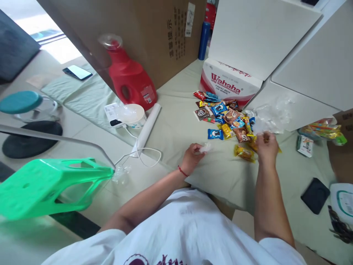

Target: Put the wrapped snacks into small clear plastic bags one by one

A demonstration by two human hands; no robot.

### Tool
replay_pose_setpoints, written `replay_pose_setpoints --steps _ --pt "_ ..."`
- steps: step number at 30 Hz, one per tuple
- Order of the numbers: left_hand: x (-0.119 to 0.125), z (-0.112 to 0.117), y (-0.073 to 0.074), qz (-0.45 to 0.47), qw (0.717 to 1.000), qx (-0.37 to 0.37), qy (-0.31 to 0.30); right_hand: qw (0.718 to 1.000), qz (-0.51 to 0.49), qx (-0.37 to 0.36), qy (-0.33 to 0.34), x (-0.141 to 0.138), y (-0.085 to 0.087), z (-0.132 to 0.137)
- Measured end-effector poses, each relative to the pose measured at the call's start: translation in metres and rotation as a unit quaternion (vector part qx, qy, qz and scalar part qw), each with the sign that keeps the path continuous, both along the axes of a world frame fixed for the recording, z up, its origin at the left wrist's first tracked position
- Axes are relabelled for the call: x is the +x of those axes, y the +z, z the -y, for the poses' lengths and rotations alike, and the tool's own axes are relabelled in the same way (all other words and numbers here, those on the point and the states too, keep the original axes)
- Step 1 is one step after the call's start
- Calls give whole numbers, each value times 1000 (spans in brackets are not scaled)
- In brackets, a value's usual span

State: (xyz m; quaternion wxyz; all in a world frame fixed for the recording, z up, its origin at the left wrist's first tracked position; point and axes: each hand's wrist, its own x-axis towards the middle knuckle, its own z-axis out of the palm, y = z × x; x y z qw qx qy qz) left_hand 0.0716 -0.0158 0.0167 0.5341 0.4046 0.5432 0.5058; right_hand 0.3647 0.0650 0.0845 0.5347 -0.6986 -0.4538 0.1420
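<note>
My left hand is closed on a small crumpled clear plastic piece just above the pale green cloth. My right hand is closed on the bottom of a clear plastic bag, which it holds up at the right edge of a pile of small snack packets. A yellow packet lies just left of my right wrist. A red string is round my left wrist.
A Wahaha carton stands behind the pile. A red detergent bottle, white bowl, white roll and cable lie left. A green stool is near left. A black wallet lies right.
</note>
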Motion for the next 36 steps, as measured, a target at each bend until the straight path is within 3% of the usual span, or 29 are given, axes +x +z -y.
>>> replay_pose_setpoints --steps 3,4,6,8,11,14,16,21,23,25,27,29,31,34,36 --pt "-1 4 3 -147 984 104 15 984 -95 -121 94 -29 -6 7" --pt "-1 6 3 -176 976 130 10 964 -153 -163 145 -46 -11 18" --pt "0 9 4 -199 965 172 -22 888 -271 -248 276 -81 -23 44" --pt "3 12 3 -172 963 191 -81 849 -335 -253 320 -109 -34 67" --pt "7 13 2 -95 974 160 -132 849 -383 -212 297 -126 -42 84" --pt "8 10 1 -56 988 112 -88 838 -409 -205 296 -117 -42 90" --pt "6 7 1 -24 995 89 -41 847 -405 -190 289 -100 -40 88" --pt "-3 6 2 80 997 -15 16 936 -292 -58 187 -38 -25 57" --pt "-4 9 5 72 997 -8 22 973 -193 -20 126 -19 -17 44" --pt "-3 12 9 33 999 27 22 983 -154 -23 97 -15 -11 41" --pt "0 15 12 0 998 66 3 959 -212 -92 165 -30 -10 48" --pt "4 18 15 -14 994 107 -19 892 -294 -191 285 -57 -14 63" --pt "6 20 15 -17 991 123 -41 838 -332 -245 358 -87 -23 77" --pt "8 23 13 -4 997 60 -57 837 -327 -219 381 -117 -34 88" --pt "9 23 11 8 999 5 -41 840 -306 -202 399 -122 -38 90"
